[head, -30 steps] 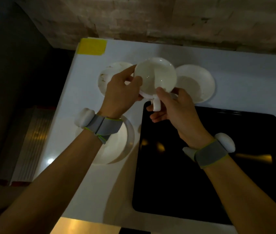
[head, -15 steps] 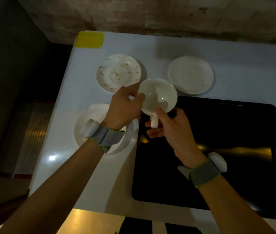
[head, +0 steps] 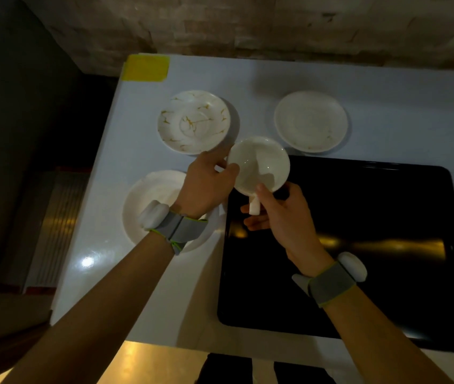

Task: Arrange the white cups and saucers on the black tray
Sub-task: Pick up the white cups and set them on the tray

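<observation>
Both hands grip one white cup (head: pixel 259 164), held over the far-left corner of the black tray (head: pixel 359 245). The left hand (head: pixel 206 184) pinches the rim at 9 o'clock; the right hand (head: pixel 284 214) clasps the cup at 6 o'clock, beside its handle. On the white bench (head: pixel 103 273), a gold-veined saucer (head: pixel 194 121) lies at 11 o'clock of the cup, a plain saucer (head: pixel 311 121) at 1 o'clock, and a third saucer (head: pixel 153 195) under the left wrist at 8 o'clock.
</observation>
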Available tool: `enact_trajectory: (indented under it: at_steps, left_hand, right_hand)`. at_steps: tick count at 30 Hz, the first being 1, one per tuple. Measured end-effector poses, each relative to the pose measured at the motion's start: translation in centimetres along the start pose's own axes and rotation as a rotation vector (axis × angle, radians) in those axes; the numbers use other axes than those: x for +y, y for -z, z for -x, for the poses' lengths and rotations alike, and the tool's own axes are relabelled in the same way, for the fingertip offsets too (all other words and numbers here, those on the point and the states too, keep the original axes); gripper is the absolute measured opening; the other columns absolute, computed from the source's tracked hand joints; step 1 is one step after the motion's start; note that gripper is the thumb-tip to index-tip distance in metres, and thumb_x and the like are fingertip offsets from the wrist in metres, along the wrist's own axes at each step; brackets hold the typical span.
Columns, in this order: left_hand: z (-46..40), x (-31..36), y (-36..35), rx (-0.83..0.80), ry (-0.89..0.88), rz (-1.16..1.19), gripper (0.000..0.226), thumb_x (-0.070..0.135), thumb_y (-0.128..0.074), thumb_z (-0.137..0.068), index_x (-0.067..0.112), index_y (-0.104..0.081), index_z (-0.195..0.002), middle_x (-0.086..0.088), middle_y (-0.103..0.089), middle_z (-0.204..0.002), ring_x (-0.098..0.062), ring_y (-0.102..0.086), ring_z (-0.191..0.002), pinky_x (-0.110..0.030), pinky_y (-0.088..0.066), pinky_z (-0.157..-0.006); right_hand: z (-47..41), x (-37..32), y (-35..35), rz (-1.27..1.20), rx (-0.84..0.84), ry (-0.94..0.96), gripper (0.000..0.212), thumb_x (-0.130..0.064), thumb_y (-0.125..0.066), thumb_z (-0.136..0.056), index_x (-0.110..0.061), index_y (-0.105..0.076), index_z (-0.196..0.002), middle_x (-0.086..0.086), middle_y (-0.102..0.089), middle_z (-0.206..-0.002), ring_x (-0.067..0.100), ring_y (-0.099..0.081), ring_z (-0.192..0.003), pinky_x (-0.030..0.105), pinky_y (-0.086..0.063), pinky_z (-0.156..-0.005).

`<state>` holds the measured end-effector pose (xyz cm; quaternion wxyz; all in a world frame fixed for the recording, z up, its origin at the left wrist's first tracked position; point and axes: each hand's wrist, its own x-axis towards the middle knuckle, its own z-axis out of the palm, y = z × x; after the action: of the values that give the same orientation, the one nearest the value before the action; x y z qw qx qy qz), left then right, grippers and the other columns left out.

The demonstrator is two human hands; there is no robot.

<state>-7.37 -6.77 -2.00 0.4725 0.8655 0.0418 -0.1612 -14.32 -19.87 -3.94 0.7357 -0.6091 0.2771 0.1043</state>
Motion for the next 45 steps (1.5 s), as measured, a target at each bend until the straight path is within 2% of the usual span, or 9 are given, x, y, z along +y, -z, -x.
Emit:
enact_trajectory:
  at_steps: [4,8,11,14,17,19,25,39,45]
  left_hand:
    - [0.3,-0.3,-0.1,-0.011,-0.002,0.009,0.054,0.032,-0.048,-0.078,0.038,-0.055,-0.132,-0.003,-0.068,-0.097,-0.026,-0.067,-0.087,-0.045,-0.056,-0.087]
    - [0.4,0.1,-0.5,0.016,-0.084,-0.045,0.045,0.02,-0.054,-0.088,0.022,-0.056,-0.133,0.0,-0.062,-0.108,-0.018,-0.062,-0.098,-0.01,-0.046,-0.071]
    - [0.4,0.9,-0.6,0.129,-0.198,-0.139,0.048,0.024,-0.057,-0.087,0.011,-0.055,-0.132,-0.003,-0.055,-0.117,-0.024,-0.057,-0.109,-0.026,-0.045,-0.087]
    - [0.3,2.4,-0.5,0.211,-0.288,-0.225,0.053,0.036,-0.048,-0.081,0.009,-0.061,-0.124,-0.018,-0.058,-0.122,-0.033,-0.058,-0.109,-0.042,-0.049,-0.094]
    - [0.7,4.9,-1.4,0.189,-0.368,-0.139,0.03,0.023,-0.051,-0.088,0.01,-0.067,-0.11,-0.012,-0.064,-0.109,-0.015,-0.062,-0.087,-0.023,-0.052,-0.085]
    - [1.1,6.6,-2.4,0.132,-0.384,-0.09,0.019,0.014,-0.054,-0.091,0.011,-0.069,-0.103,-0.008,-0.071,-0.099,-0.011,-0.064,-0.08,-0.011,-0.048,-0.076]
    - [2.3,10.3,-6.6,-0.05,-0.395,-0.053,0.014,0.023,-0.056,-0.094,0.017,-0.068,-0.09,0.002,-0.072,-0.085,-0.017,-0.07,-0.08,-0.033,-0.057,-0.079]
    - [4.1,16.4,-18.7,-0.345,-0.382,-0.04,0.02,0.023,-0.052,-0.096,0.011,-0.068,-0.093,-0.004,-0.073,-0.088,-0.009,-0.068,-0.073,-0.038,-0.058,-0.08]
    - [3.7,18.8,-24.0,-0.418,-0.403,-0.066,0.018,0.027,-0.053,-0.096,0.014,-0.066,-0.099,0.006,-0.07,-0.091,-0.007,-0.068,-0.07,-0.036,-0.059,-0.078]
  right_hand:
    - [0.0,0.6,0.2,-0.021,0.004,-0.007,0.054,-0.033,-0.065,-0.091,-0.012,-0.04,-0.134,0.015,-0.077,-0.091,0.027,-0.075,-0.066,0.037,-0.062,-0.058]
    - [0.3,0.3,0.8,0.051,-0.002,0.001,0.058,-0.039,-0.065,-0.089,-0.016,-0.04,-0.137,0.009,-0.076,-0.095,0.026,-0.076,-0.07,0.039,-0.061,-0.063]
    - [1.2,-0.1,2.1,0.111,-0.017,0.029,0.056,-0.041,-0.064,-0.09,-0.022,-0.042,-0.138,0.003,-0.075,-0.098,0.023,-0.076,-0.074,0.04,-0.062,-0.067]
    - [2.0,-0.6,3.4,0.12,-0.031,0.052,0.045,-0.04,-0.063,-0.091,-0.022,-0.05,-0.13,0.003,-0.077,-0.093,0.024,-0.075,-0.072,0.046,-0.06,-0.069]
    - [2.7,-1.3,5.2,0.139,-0.014,0.104,0.024,-0.037,-0.063,-0.092,-0.021,-0.062,-0.11,0.005,-0.076,-0.081,0.025,-0.072,-0.068,0.054,-0.057,-0.069]
    - [3.3,-1.9,6.7,0.158,0.01,0.157,0.015,-0.035,-0.062,-0.093,-0.021,-0.065,-0.099,0.005,-0.075,-0.074,0.023,-0.069,-0.063,0.051,-0.058,-0.068]
    - [5.5,-3.6,12.1,0.166,0.099,0.328,0.019,-0.025,-0.057,-0.097,-0.007,-0.065,-0.099,0.008,-0.062,-0.063,0.014,-0.058,-0.055,0.023,-0.051,-0.054]
    - [8.4,-4.4,24.5,0.134,0.42,0.396,0.022,-0.023,-0.056,-0.098,-0.01,-0.065,-0.083,-0.004,-0.055,-0.048,0.007,-0.051,-0.043,0.019,-0.044,-0.049]
    - [9.2,-4.1,29.5,0.102,0.517,0.383,0.023,-0.021,-0.056,-0.098,-0.006,-0.064,-0.082,-0.005,-0.054,-0.046,0.009,-0.051,-0.044,0.022,-0.046,-0.053]
